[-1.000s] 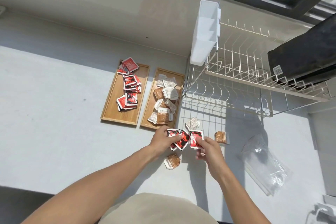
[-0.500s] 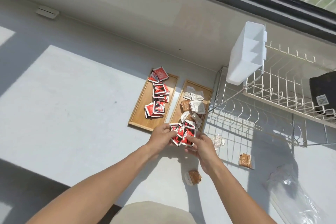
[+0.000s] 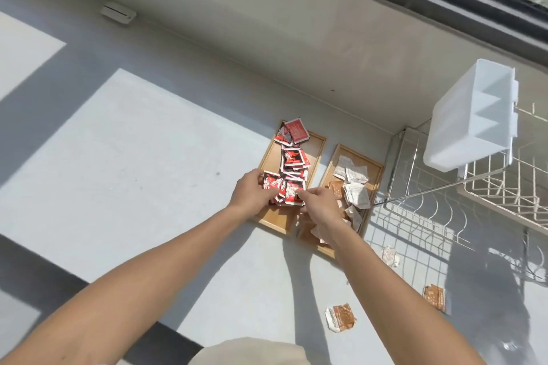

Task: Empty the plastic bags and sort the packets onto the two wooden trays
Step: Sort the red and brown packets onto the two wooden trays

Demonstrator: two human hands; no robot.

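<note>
Two wooden trays lie side by side on the grey counter. The left tray (image 3: 316,145) holds several red packets (image 3: 295,157). The right tray (image 3: 374,167) holds brown and white packets (image 3: 355,187). My left hand (image 3: 252,194) and my right hand (image 3: 321,207) together grip a fanned bunch of red packets (image 3: 284,188) just above the near half of the left tray. Three brown packets lie loose on the counter: one at the front (image 3: 340,317), one to the right (image 3: 435,298), one crumpled by the rack (image 3: 390,256).
A white wire dish rack (image 3: 444,216) stands right of the trays, with a white plastic caddy (image 3: 471,118) hung on its corner. A clear plastic bag (image 3: 513,344) shows at the lower right edge. A wall and window frame run along the back.
Both hands carried the bunch of red packets from the counter in front of the trays to above the left tray. The view swung left, pushing the rack and bag toward the right edge.
</note>
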